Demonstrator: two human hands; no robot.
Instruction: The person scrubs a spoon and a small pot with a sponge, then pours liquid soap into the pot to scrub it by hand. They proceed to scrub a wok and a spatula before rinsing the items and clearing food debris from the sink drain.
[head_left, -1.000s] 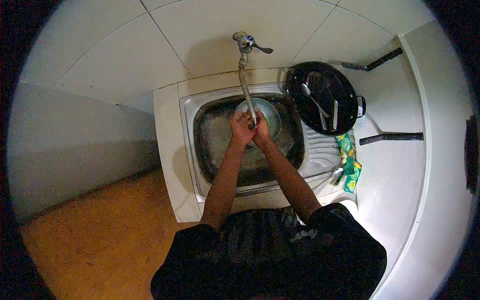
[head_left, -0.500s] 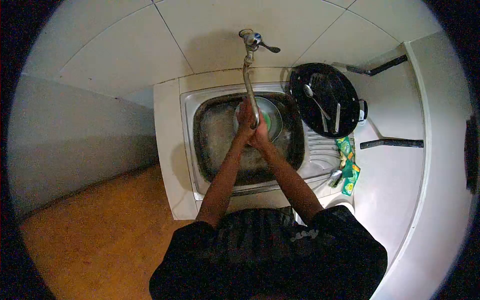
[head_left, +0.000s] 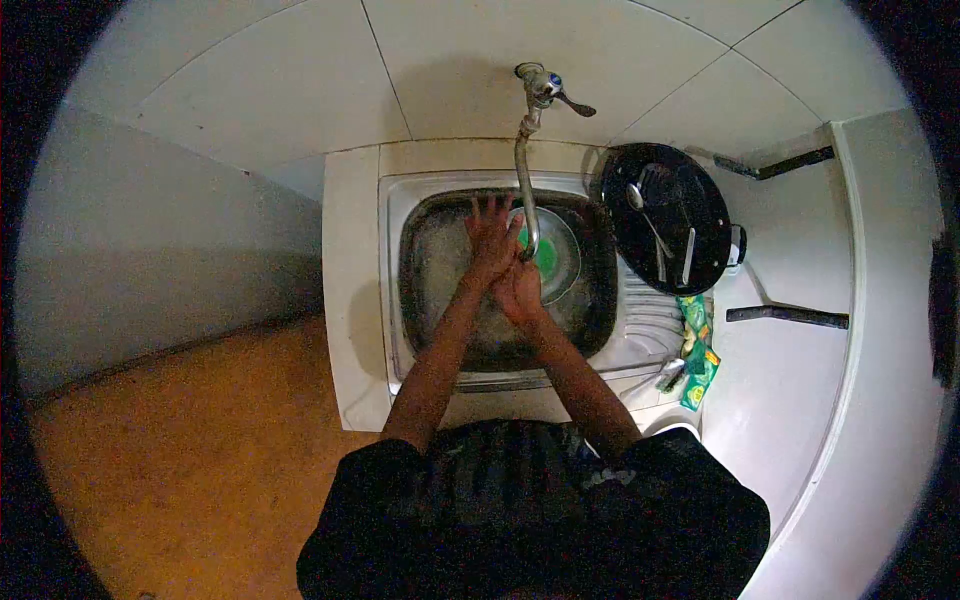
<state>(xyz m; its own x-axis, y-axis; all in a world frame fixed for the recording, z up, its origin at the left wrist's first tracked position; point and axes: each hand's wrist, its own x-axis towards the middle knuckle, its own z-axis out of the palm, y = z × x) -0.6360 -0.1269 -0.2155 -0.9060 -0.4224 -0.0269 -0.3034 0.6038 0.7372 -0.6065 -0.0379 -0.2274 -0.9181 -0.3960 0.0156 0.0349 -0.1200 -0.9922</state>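
My left hand (head_left: pixel 491 242) is over the sink (head_left: pixel 430 290), back up, with its fingers spread toward the far rim. My right hand (head_left: pixel 518 292) is against the base of my left hand, just below the mouth of the tap spout (head_left: pixel 527 190). Its fingers are mostly hidden, and I see no object in either hand. Under and beside my hands, a round bowl (head_left: pixel 566 277) stands in the sink. Something green (head_left: pixel 546 257), of a kind I cannot make out, shows inside it.
A large black pan (head_left: pixel 690 210) holding a spoon (head_left: pixel 650 218), a fork and a knife (head_left: pixel 688 256) rests on the drainboard (head_left: pixel 645 310). Green packets (head_left: pixel 700 380) lie at the right edge. The tap lever (head_left: pixel 578 106) is on the back wall.
My hands were close together under the spout. Now the left fingers are spread and farther forward, while my right hand sits nearer its wrist. The whole view has shifted slightly.
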